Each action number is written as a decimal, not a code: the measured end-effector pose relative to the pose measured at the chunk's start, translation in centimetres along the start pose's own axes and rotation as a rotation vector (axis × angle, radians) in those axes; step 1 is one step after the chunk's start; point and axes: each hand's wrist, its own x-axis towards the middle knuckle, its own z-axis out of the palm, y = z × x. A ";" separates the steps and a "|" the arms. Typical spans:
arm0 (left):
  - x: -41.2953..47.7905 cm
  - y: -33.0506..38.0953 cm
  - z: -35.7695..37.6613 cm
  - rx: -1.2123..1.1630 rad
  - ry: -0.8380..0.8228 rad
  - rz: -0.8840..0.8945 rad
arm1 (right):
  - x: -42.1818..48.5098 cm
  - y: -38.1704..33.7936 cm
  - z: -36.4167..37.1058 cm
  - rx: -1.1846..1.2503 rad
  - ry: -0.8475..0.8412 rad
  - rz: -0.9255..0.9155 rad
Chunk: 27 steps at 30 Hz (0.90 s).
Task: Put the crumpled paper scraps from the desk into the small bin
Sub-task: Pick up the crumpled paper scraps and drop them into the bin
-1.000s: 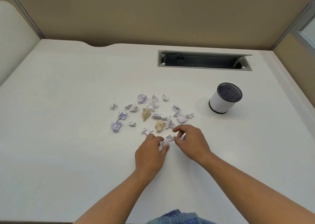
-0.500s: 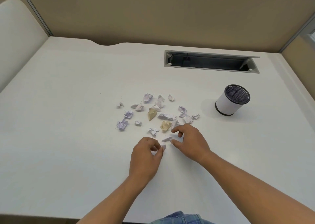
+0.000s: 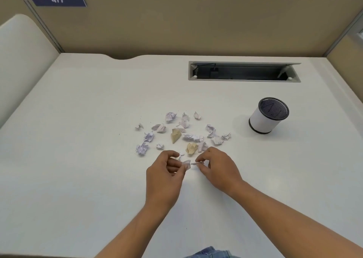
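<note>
Several crumpled paper scraps (image 3: 188,137), pale lilac with two tan ones (image 3: 175,135), lie scattered on the white desk (image 3: 78,120). The small bin (image 3: 265,118), white with a dark mesh inside, stands to the right of the pile. My left hand (image 3: 165,176) pinches a small lilac scrap (image 3: 186,164) between thumb and fingertips just in front of the pile. My right hand (image 3: 218,168) pinches another thin piece of paper (image 3: 195,163) right beside it. The two hands nearly meet.
A grey cable slot (image 3: 243,71) with its lid open is set in the desk behind the bin. Tan partition walls (image 3: 186,22) close off the back and right side. A cream panel (image 3: 21,57) stands at the left.
Both hands have lifted slightly off the desk, each now pinching a piece of the scrap they were working at together. The camera view has shifted a little.
</note>
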 end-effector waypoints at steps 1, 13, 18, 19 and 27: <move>0.2 0.4 0.2 0.008 -0.007 0.013 | -0.3 0.2 -0.3 0.035 0.015 0.013; 4.8 7.6 10.9 0.034 -0.238 0.236 | -5.2 6.3 -6.1 0.299 0.357 0.190; 8.4 10.7 17.7 0.150 -0.328 0.322 | -7.0 9.6 -8.6 0.357 0.459 0.245; 9.1 11.3 18.9 0.167 -0.329 0.336 | -7.3 10.1 -9.0 0.367 0.482 0.258; 13.1 13.2 23.7 0.190 -0.278 0.307 | -9.7 12.7 -11.3 0.418 0.612 0.363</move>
